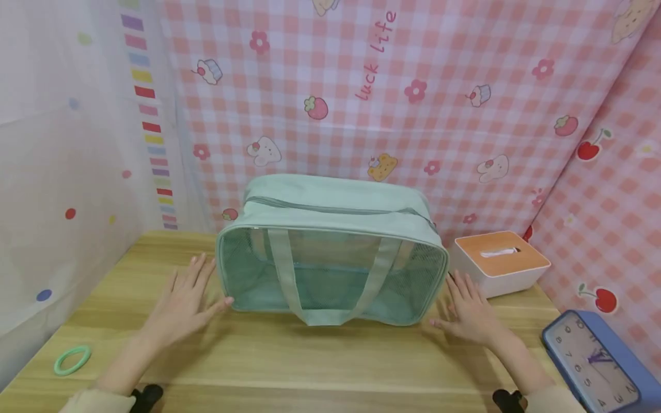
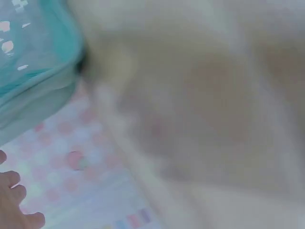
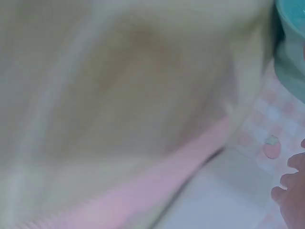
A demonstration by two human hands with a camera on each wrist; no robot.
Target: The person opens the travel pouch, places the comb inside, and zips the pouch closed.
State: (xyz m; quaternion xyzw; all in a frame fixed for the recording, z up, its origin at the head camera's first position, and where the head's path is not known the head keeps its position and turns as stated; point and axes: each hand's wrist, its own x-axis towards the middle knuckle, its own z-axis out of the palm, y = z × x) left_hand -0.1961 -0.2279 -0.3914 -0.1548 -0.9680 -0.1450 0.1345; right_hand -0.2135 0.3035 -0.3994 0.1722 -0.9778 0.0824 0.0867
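Observation:
A mint-green bag (image 1: 335,195) with a see-through mesh front, a zipped top and a hanging strap handle (image 1: 323,316) stands upright on the wooden table. Beside its left end is my left hand (image 1: 181,304), fingers spread and straight, the thumb close to the lower corner; whether it touches I cannot tell. My right hand (image 1: 472,310) lies at the other end, fingers extended, holding nothing. Part of the bag (image 2: 38,95) and some left fingertips (image 2: 12,179) show in the left wrist view. Sleeve cloth blurs much of both wrist views.
A white tissue box (image 1: 503,261) with an orange lid stands just behind my right hand. At the right edge sits a blue clock (image 1: 594,361). A green ring (image 1: 72,360) lies on the table (image 1: 330,361) at the left. Patterned cloth (image 1: 335,132) hangs behind the bag.

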